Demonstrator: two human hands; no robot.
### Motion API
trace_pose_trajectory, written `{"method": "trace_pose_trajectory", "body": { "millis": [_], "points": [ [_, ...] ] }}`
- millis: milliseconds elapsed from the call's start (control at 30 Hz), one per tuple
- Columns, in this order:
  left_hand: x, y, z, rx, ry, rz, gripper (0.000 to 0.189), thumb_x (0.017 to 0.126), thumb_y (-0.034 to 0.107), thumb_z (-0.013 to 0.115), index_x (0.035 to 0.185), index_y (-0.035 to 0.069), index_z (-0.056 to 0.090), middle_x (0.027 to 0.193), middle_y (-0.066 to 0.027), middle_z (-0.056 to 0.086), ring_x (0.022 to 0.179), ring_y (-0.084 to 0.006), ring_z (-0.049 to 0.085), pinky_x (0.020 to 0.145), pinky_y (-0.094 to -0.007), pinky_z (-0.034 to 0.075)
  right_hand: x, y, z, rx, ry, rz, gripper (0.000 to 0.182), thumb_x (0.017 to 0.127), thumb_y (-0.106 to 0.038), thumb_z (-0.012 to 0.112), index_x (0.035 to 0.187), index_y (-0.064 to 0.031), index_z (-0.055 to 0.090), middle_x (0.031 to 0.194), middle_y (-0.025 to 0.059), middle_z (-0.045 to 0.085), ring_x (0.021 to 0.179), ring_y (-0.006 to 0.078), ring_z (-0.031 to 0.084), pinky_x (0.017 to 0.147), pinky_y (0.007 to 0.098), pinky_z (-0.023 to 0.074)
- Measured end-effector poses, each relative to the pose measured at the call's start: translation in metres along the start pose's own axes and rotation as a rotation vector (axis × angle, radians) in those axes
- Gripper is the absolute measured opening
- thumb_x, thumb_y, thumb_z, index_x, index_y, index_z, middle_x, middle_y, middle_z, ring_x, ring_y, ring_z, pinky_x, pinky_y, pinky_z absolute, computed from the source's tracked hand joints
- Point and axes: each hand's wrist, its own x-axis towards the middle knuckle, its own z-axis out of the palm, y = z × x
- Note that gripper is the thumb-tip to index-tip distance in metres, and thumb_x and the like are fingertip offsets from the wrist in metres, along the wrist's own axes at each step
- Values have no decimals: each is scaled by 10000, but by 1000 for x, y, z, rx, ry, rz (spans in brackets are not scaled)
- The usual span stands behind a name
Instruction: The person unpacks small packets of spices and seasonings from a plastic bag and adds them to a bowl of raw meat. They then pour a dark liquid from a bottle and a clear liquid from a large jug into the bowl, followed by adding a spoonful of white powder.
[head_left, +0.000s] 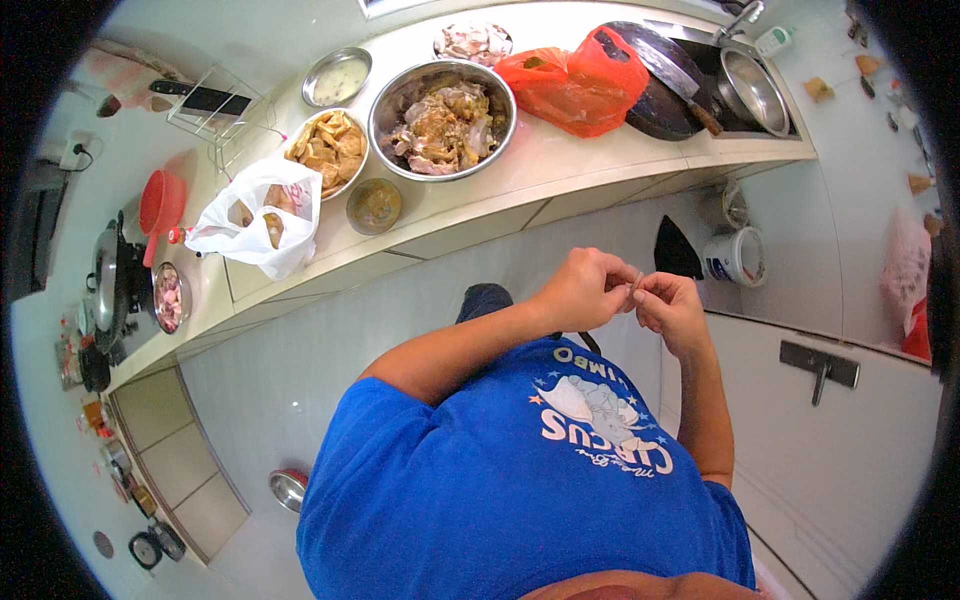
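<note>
My left hand (589, 291) and my right hand (671, 309) meet in front of my chest, away from the counter. Between their fingertips they pinch a small thin greyish piece (636, 283), too small to identify. Ahead on the counter (585, 154) stands a large steel bowl (377, 142) of raw meat pieces covered with brown and yellow seasoning. Beside it are a bowl of golden-brown pieces (330, 148), a small bowl with brown residue (374, 206) and a steel dish of pale liquid (337, 81).
A red plastic bag (577, 82) leans near a black wok (660, 105) by the sink. A white plastic bag (255, 202) sits near the counter's front edge. Left are a red ladle (161, 202) and a meat dish (169, 298). A white bucket (739, 257) stands at right.
</note>
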Motion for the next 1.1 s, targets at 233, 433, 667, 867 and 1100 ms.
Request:
{"method": "trace_pose_trajectory", "body": {
  "millis": [233, 433, 667, 867, 1100],
  "points": [
    [64, 0, -15, 88, 79, 30, 168, 830, -30, 633, 960, -62, 733, 733, -133, 721, 656, -142, 680, 627, -298, 557, 61, -26, -26, -150, 27, -13, 113, 916, -78, 654, 853, 15, 665, 737, 64, 685, 555, 74, 550, 493, 227, 426],
    [122, 0, -29, 36, 94, 108, 163, 812, -16, 645, 941, -61, 734, 744, -149, 726, 673, -166, 702, 632, -314, 568, 99, -57, -50, -134, 88, 49, 113, 918, -74, 659, 834, 0, 645, 736, 58, 669, 559, 71, 544, 490, 222, 419],
    [163, 2, -44, 91, 92, 134, 176, 758, 22, 722, 917, -54, 734, 774, -162, 732, 694, -178, 708, 660, -312, 573, 138, -74, -70, -113, 82, 17, 110, 912, -73, 671, 831, -6, 639, 705, 36, 636, 550, 63, 528, 482, 212, 403],
    [178, 4, -44, 96, 129, 77, 190, 748, 27, 740, 917, -60, 729, 778, -162, 730, 707, -183, 713, 666, -313, 576, 155, -78, -83, -111, 41, 20, 114, 913, -70, 676, 824, -6, 641, 693, 31, 629, 539, 60, 512, 478, 206, 385],
    [192, 9, -32, -43, 196, 8, 208, 764, -43, 706, 968, -79, 719, 835, -155, 737, 754, -172, 716, 707, -300, 588, 169, -83, -111, -49, -65, -15, 118, 917, -91, 695, 856, 5, 662, 705, 49, 655, 523, 61, 498, 466, 201, 350]
  ]
}}
